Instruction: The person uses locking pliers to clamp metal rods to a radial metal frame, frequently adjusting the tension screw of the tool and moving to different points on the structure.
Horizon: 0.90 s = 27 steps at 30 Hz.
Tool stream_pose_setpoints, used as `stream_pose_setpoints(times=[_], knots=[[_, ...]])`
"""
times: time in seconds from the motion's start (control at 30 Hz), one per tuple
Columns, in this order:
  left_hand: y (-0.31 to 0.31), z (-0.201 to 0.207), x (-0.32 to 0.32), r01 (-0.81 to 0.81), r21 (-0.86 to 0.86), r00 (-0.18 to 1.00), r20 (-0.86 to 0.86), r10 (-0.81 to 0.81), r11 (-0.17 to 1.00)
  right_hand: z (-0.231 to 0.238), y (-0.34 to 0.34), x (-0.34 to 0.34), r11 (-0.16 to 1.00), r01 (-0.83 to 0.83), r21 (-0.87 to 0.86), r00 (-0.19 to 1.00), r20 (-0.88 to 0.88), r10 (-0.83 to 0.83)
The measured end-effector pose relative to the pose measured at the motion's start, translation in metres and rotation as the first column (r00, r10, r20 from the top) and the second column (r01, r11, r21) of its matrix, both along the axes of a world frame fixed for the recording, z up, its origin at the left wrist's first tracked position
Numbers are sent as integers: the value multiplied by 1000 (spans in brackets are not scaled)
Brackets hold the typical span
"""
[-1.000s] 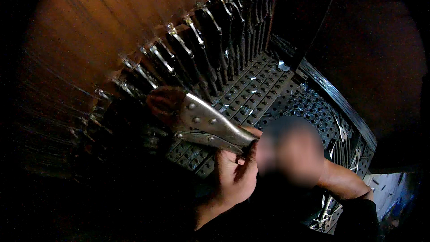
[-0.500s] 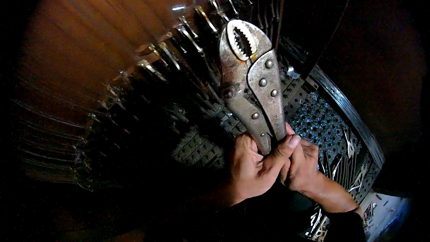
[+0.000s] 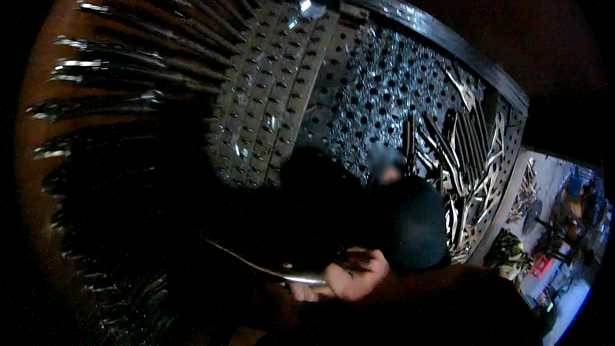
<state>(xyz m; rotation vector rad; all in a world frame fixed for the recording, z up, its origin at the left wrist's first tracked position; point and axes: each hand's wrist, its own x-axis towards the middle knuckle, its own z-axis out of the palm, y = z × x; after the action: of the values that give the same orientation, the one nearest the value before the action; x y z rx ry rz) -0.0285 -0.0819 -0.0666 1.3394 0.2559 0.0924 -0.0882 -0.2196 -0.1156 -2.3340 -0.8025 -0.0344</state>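
Low in the middle, my right hand [image 3: 359, 275], as best I can judge, closes on locking pliers [image 3: 301, 278]. Only a curved, shiny edge of the tool shows, running left from my fingers into shadow. Its jaws are hidden in the dark. A black, rounded sleeve-like shape [image 3: 413, 221] lies just above the hand. My left hand cannot be made out in the shadow. At the left, rows of long, dark metal pieces [image 3: 147, 64] with shiny tips fan out.
Beyond the hand stand a grey studded strip [image 3: 262, 83] and a perforated metal panel [image 3: 384, 90] with a thick rim. Loose metal strips [image 3: 458, 154] lie at the panel's right end. Further right is a cluttered area with a red box [image 3: 541, 266]. Deep shadow covers the lower left.
The view has swung right and down, so the panel sits higher and further left. The pliers, held up in both hands before, are now low and mostly dark, with one hand visible on them.
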Motion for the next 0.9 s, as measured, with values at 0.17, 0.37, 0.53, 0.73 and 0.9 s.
stream_pose_setpoints(times=[0.17, 0.37, 0.53, 0.73, 0.9], knots=[[33, -38, -7, 6, -318, 983, -170, -63, 948, -20, 1, -16, 913, 141, 384, 4, -922, 387], [40, -61, -19, -40, -599, 948, -276, -159, 800, -42, 1, -25, 906, -290, 309, 937, -99, 334], [48, -76, -20, -72, -759, 912, -313, -265, 648, -28, 8, -6, 911, -56, 409, 871, -426, 245], [58, -88, -27, -146, -875, 879, -329, -345, 463, -28, -1, -19, 903, -228, 364, 772, -497, 396], [62, -95, -24, -180, -903, 851, -342, -398, 391, -43, 6, -14, 910, -219, 352, 941, -169, 292]])
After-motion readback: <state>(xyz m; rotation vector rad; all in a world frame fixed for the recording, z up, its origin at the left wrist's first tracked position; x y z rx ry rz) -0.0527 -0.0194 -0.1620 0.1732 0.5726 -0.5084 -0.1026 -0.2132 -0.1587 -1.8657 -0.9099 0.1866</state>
